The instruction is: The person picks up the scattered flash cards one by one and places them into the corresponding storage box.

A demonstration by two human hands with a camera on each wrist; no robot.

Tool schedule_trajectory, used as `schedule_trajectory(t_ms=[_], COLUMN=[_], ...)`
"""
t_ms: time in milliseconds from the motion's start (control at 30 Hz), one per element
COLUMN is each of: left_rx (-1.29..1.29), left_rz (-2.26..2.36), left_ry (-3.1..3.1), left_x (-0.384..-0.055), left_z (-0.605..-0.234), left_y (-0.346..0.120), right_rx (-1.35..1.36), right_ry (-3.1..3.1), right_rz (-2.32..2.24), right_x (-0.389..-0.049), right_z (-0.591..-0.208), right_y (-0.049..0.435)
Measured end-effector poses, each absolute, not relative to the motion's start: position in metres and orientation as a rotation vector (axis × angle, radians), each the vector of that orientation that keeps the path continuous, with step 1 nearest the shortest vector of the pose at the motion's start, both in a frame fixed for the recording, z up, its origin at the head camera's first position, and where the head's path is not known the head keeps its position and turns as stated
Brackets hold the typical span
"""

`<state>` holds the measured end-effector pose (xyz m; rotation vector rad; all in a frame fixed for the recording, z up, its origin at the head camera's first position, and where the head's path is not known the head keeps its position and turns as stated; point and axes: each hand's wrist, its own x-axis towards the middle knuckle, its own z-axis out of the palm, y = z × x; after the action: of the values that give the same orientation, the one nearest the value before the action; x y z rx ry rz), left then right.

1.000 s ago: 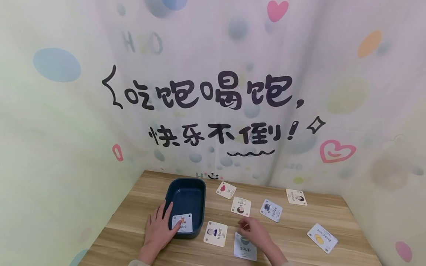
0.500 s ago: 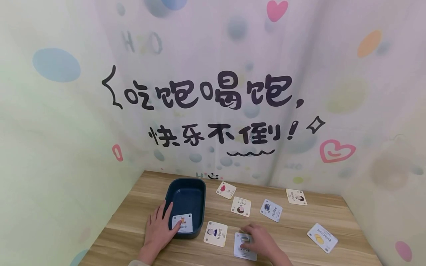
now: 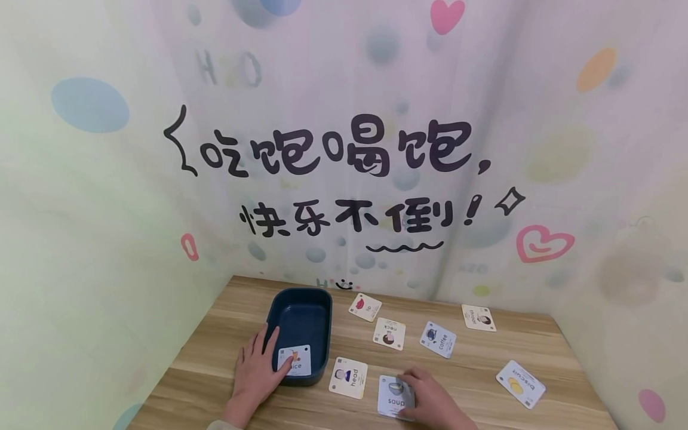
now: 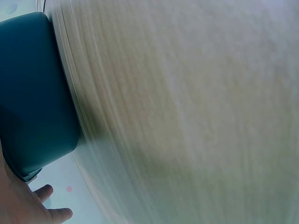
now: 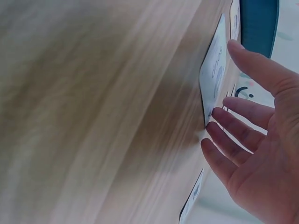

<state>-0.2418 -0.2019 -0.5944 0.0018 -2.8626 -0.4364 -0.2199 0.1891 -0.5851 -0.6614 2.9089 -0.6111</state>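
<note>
On the left side of the table is a dark blue rectangular box with a "juice" card inside. My left hand rests on the near left part of its rim, fingers spread and thumb reaching over the juice card. In the left wrist view, fingers stick out straight past the box wall. My right hand is at the right edge of a pale blue "soup" card. The right wrist view shows fingertips at the card's edge, the thumb apart from them.
A "head" card lies between box and soup card. Farther back are "lip", "neck", "coffee" and "throat" cards. A "biscuit" card lies at the right. A patterned curtain hangs behind the table.
My right hand has come down from above the soup card and shifted right to its edge, uncovering more of its picture. The left hand and the box have stayed put.
</note>
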Motion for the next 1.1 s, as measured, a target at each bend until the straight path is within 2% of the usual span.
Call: schedule_trajectory(t_ms=[267,1100], left_rx=[0.007,-0.005], left_rz=[-0.436,-0.412], left_ry=[-2.867,-2.864], left_x=[-0.242,-0.241], left_z=[-0.595,-0.594], left_y=[-0.202,-0.202], right_rx=[-0.587,-0.603], right_ry=[2.85,2.852], right_rz=[-0.641,-0.604], right_x=[-0.215,-0.215], right_z=[-0.591,-0.599], right_y=[0.194,0.195])
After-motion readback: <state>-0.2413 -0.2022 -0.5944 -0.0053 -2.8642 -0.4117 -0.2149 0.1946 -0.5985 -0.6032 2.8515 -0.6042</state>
